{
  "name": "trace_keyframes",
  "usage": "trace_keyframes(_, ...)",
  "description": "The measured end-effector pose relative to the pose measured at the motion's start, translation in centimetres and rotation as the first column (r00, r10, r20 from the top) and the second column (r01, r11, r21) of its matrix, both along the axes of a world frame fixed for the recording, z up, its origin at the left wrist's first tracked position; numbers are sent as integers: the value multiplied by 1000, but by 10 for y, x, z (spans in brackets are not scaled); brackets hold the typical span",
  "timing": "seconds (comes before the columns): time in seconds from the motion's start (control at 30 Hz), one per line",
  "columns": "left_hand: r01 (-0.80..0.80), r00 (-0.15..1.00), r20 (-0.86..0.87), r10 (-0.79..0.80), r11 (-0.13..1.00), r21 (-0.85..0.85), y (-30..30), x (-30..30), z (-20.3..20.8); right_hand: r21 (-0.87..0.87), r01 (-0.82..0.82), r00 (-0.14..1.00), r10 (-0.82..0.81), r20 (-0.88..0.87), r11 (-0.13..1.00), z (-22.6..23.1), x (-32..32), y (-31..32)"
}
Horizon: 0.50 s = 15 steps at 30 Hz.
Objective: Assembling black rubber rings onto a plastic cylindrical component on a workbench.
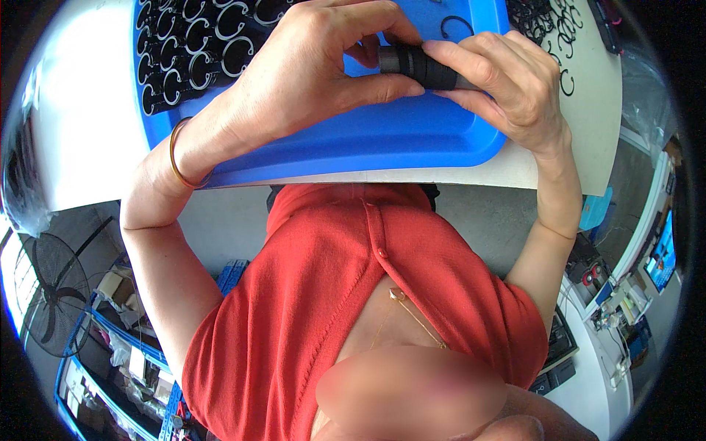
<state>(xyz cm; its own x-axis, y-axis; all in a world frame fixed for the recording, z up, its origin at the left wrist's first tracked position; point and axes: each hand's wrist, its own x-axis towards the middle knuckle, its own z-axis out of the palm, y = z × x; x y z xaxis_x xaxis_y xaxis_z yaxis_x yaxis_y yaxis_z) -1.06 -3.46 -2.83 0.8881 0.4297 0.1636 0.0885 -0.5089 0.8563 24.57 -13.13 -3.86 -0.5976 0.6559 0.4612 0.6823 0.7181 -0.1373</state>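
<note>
A short black cylinder (413, 66) with a ribbed or stepped surface lies sideways between my two hands, above a blue tray (353, 140). My left hand (323, 66) grips its left part, thumb below and fingers above. From the other side my right hand (507, 81) pinches the right end between thumb and fingers; part of that end is hidden by the fingers. Just behind the cylinder, a loose black open ring (457, 20) rests on the tray. In the tray's left part stand rows of black cylindrical parts (198, 62) with pale C-shaped rings showing on their ends.
The tray sits on a white table (95, 125). A pile of black rings (533, 22) lies at its far right, with single rings spread beside it. Below the table edge are a fan (55, 294) at left, blue shelving (125, 338), and a screen (662, 250) at right.
</note>
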Motion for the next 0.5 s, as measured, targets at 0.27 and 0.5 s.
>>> trace_keyframes(0.27,-1,1000,-4,1,1000,9,0,-1,1,-3,-4,1000,4,4,1000,1,-1,0)
trace_keyframes(0.5,-8,1000,-20,7,1000,-16,0,0,-1,-14,2,1000,-2,6,1000,2,-1,-1)
